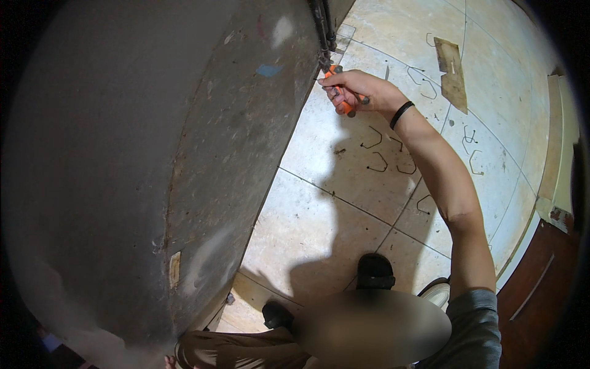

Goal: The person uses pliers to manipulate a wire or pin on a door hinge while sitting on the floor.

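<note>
1. Nearest the camera, the right forearm ran up from the lower edge to the right hand [362, 91], which wore a black wristband [401, 114].
2. Its grip was closed round the orange-handled pliers [341, 92], whose long axis pointed up-left.
3. Pliers' nose met the dark metal rods [322, 31] at the grey wall [153, 154]'s edge, just beyond the fingers.
4. Bent wire hooks [375, 138] lay scattered on the tiled floor [319, 221].
5. No left hand showed.
</note>
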A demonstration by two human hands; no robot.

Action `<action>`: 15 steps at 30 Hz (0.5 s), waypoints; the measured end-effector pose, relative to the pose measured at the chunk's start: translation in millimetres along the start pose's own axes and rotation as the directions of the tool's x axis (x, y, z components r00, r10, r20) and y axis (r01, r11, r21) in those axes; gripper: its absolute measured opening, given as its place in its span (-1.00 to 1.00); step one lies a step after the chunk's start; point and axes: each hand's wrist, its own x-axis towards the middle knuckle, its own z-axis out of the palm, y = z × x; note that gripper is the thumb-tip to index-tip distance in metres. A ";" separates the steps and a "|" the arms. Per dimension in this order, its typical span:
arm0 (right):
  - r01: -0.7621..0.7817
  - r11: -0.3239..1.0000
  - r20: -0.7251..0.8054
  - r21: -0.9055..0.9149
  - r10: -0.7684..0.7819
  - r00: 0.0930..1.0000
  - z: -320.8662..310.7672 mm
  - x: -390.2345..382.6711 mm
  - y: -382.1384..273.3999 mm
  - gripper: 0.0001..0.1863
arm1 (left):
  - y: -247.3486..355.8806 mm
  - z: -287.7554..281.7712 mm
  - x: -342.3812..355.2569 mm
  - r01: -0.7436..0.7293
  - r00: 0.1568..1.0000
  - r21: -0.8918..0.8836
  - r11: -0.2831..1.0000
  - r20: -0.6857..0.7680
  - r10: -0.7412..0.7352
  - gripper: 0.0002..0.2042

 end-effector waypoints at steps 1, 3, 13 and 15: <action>0.011 0.994 -0.080 -0.111 -0.020 0.997 7.6 -2.4 0.4 -0.64 | 1.3 -0.3 0.3 -0.003 1.000 0.004 1.000 -0.002 0.003 -0.44; 0.033 0.971 -0.193 -0.238 -0.081 0.978 15.1 -4.0 5.4 -0.63 | 4.0 0.0 1.6 -0.010 1.000 0.006 1.000 -0.008 0.010 -0.43; -0.180 0.622 -0.441 -0.762 -0.294 0.848 31.6 3.0 6.1 -0.44 | 2.0 -1.4 -0.7 -0.036 0.999 0.006 0.999 -0.036 0.036 -0.44; -0.183 0.641 -0.465 -0.745 -0.302 0.832 38.9 3.1 8.0 -0.48 | 2.6 -2.2 -1.0 -0.041 0.998 0.013 0.999 -0.037 0.042 -0.44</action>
